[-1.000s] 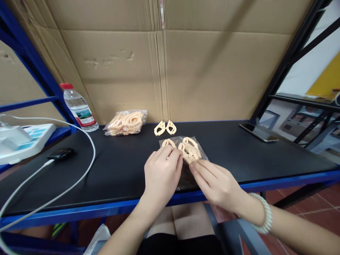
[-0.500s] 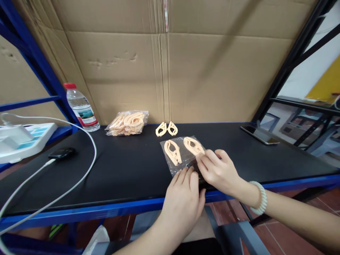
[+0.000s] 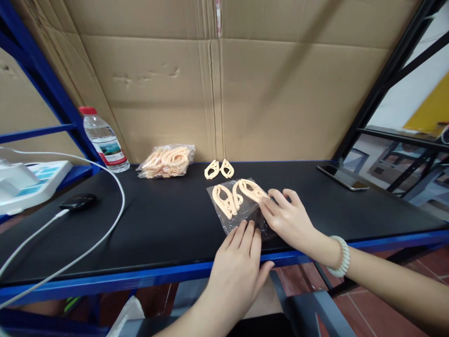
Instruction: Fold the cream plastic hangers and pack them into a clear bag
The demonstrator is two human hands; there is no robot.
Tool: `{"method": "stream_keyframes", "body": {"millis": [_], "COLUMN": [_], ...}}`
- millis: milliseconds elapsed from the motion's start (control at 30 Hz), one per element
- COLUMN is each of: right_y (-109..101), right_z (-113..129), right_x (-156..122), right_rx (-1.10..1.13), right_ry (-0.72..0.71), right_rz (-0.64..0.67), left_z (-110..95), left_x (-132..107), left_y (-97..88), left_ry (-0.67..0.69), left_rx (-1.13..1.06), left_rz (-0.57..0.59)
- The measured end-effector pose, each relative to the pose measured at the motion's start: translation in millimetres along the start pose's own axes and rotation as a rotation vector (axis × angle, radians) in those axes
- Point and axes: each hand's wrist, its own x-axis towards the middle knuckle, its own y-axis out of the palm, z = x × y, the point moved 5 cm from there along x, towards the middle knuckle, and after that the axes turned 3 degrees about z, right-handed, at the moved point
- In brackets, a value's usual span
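Note:
A clear plastic bag (image 3: 233, 226) lies on the black tabletop near the front edge, with cream folding clothes hangers (image 3: 224, 201) showing at its far part. I cannot tell whether they are inside it or on top. My left hand (image 3: 238, 267) rests flat on the bag's near edge, fingers stretched out and thumb apart. At the right side, my right hand (image 3: 287, 217) has its fingers bent onto the end of the right-hand folding hanger (image 3: 250, 188); its fingertips are partly hidden. Behind the bag sits a loose pair of small cream hanger parts (image 3: 227, 169).
A filled plastic bag of hangers (image 3: 167, 161) stands against the cardboard wall (image 3: 280, 103). Left of it are a water bottle (image 3: 107, 147), a white cable (image 3: 115, 220), a black device (image 3: 77, 201) and a power strip (image 3: 45, 182). A phone (image 3: 342, 178) lies at the right.
A curved part of the right-hand hanger now reaches left, close beside the other hanger. My left thumb has spread away from its fingers. My right hand has shifted slightly.

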Motion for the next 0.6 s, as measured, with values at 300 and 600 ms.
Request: {"method": "stream_keyframes", "body": {"millis": [300, 600], "right_y": [-1.0, 2.0], "right_z": [10.6, 9.2], "right_x": [1.9, 10.2], "right_rx": [-0.017, -0.013], "right_ry": [-0.046, -0.101], "right_rz": [0.079, 0.173], "left_z": [9.5, 9.5], "left_x": [0.9, 20.8], "left_y": [-16.0, -12.0], "left_ry": [-0.062, -0.177], "left_rx": [-0.036, -0.018], "left_rz": [0.024, 0.127]}}
